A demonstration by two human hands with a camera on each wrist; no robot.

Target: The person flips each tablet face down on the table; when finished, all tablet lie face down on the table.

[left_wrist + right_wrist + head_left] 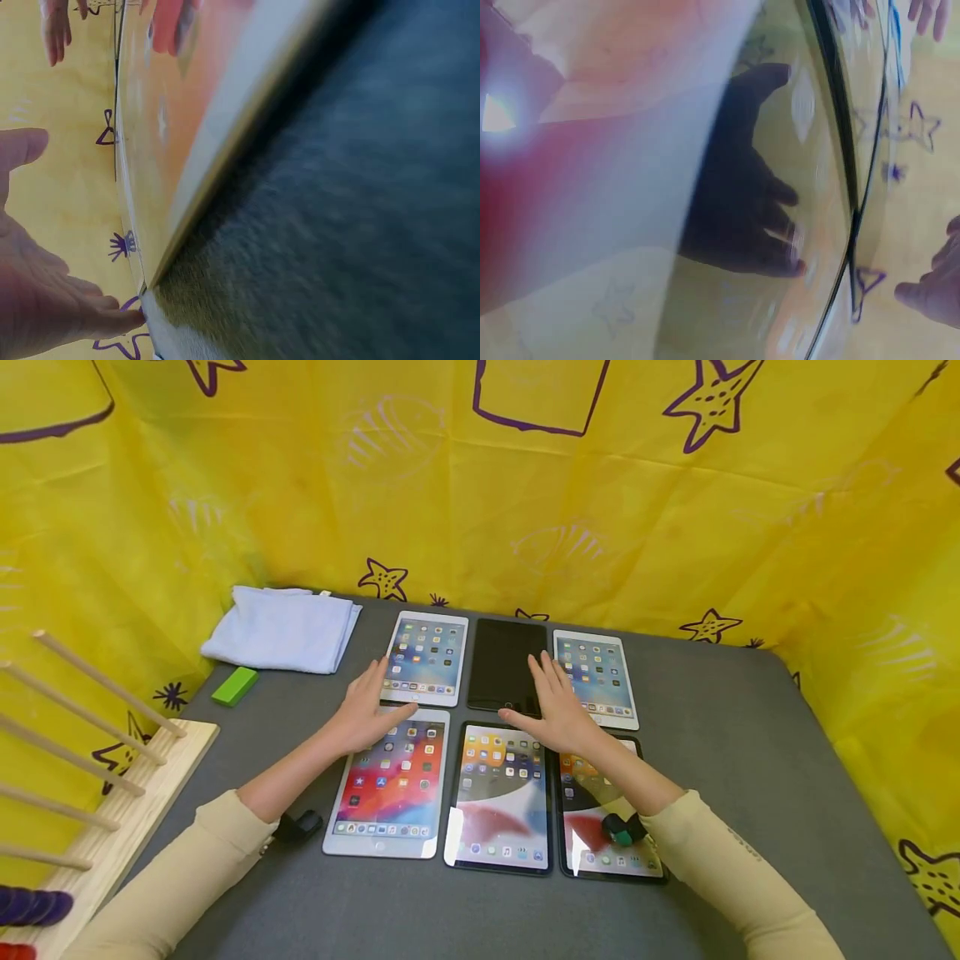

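Note:
My left hand [367, 710], fingers straight and thumb spread, is over the left edge of the tablets, between the white back-left tablet [427, 652] and the white front-left tablet [397, 802]. My right hand [558, 706] is spread over the inner edges of the dark-screened back-middle tablet [502, 656] and the white back-right tablet [607, 672]. Below it lie the black-framed front-middle tablet [502, 810] and front-right tablet [585, 827], the latter partly hidden by my forearm. Neither hand grips anything. The right wrist view shows a dark hand reflection on a glossy screen.
A folded light-blue cloth [285, 631] lies at the back left, with a green block [236, 686] in front of it. A wooden rack with pegs [180, 743] stands along the left edge. Yellow patterned fabric [480, 510] hangs behind the grey table [735, 777].

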